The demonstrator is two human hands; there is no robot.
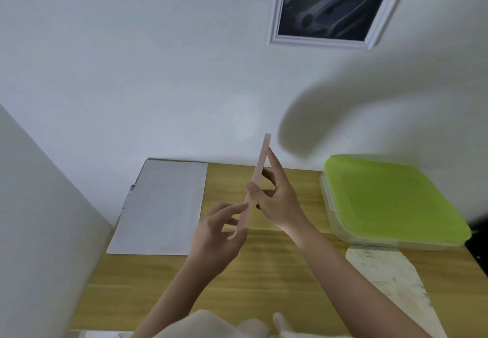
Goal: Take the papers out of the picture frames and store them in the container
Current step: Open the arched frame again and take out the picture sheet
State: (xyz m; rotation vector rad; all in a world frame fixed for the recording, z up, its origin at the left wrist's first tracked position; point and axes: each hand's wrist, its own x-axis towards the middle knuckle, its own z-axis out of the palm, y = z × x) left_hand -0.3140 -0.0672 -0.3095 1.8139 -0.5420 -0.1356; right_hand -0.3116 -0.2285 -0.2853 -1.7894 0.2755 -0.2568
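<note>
A person's two bare forearms reach forward over a light wooden table [277,285]; between the hands a thin pink picture frame [257,182] is held edge-on to the camera, raised above the table's middle and tilted so its top leans away to the right; the right hand [280,200] grips its upper half, thumb across the near edge and fingers curled behind; the left hand [219,234] pinches the lower end between thumb and forefinger, the other fingers loosely bent; whether any paper sits in the frame cannot be told; to the left a white sheet of paper [163,208] lies flat, its far edge meeting the wall and its left corner close to the table's left edge; to the right a clear container with a green lid [390,200] sits closed by the far right corner; just in front of it lies a pale marked board [388,279]; bare wood shows between sheet and container; a white-framed dark picture [330,5] hangs on the wall above
</note>
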